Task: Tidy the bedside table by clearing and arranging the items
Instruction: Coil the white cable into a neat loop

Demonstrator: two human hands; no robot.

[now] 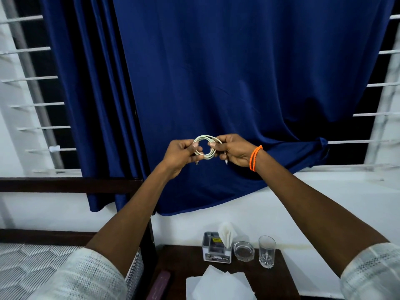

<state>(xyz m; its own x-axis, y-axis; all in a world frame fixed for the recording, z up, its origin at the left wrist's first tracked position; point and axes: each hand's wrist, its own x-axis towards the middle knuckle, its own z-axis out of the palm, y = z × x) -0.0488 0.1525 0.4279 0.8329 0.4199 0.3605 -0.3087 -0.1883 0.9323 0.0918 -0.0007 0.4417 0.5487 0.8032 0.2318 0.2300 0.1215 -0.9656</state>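
Two hands up in front of the blue curtain (216, 72), both on one coiled white cable (205, 146). Left hand (180, 155) pinches the coil's left side, thumb on top; right hand (232, 151) pinches the right side, orange cord bracelet (255, 158) on that wrist. Cable held in the air well above the bedside table (279, 276), touching nothing else. Two plug ends hang below the coil (connector type too small to tell). On the table: tissue box (216, 250) at the back, glass ashtray (244, 251) just beside it, drinking glass (266, 252) right of that. White paper sheets (218, 284) at the front, cut off by the frame edge. Dark flat object (161, 282) at the table's left edge, unclear what. Bed (32, 267) lower left, partly hidden by the sleeve.
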